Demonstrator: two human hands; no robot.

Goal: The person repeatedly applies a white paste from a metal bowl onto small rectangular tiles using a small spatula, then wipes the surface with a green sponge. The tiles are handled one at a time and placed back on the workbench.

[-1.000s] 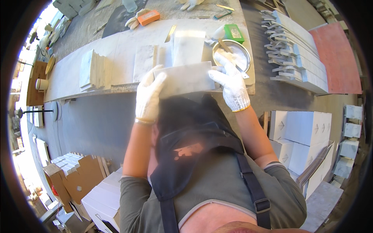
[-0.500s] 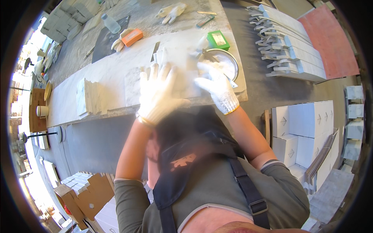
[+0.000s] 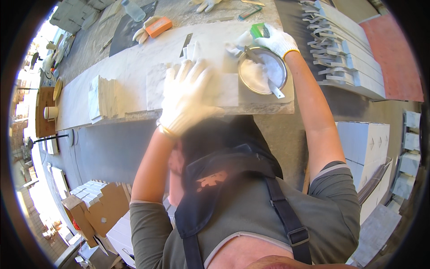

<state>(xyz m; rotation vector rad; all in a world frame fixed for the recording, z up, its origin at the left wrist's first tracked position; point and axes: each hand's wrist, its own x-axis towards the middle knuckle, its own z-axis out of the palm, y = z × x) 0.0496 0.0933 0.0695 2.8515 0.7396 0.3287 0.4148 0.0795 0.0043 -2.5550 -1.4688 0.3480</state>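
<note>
My left hand [image 3: 184,101], in a white knit glove, lies with fingers spread over pale marble tiles [image 3: 154,92] at the bench's near edge. White strips [image 3: 190,50] stick out just past its fingertips. My right hand [image 3: 280,41], gloved too, reaches beyond a round metal bowl [image 3: 285,74] and closes its thumb and fingers around the side of a small green box [image 3: 256,30]. White powdery material [image 3: 260,71] fills much of the bowl. A putty knife [image 3: 275,89] rests across its near rim, and a darker flat tool [image 3: 252,54] crosses the far rim.
To the left stands a row of thin marble tiles [image 3: 101,98]. Farther back are an orange box [image 3: 158,27], a glove [image 3: 140,36], a plastic bottle [image 3: 133,10] and a dark metal strip [image 3: 186,44]. Strapped white packs [image 3: 340,49] and white cartons [image 3: 365,139] stand at the right.
My right hand has gone from the bowl's left side to the green box, uncovering the bowl. My left hand stays on the tiles. The whole view has shifted slightly.
</note>
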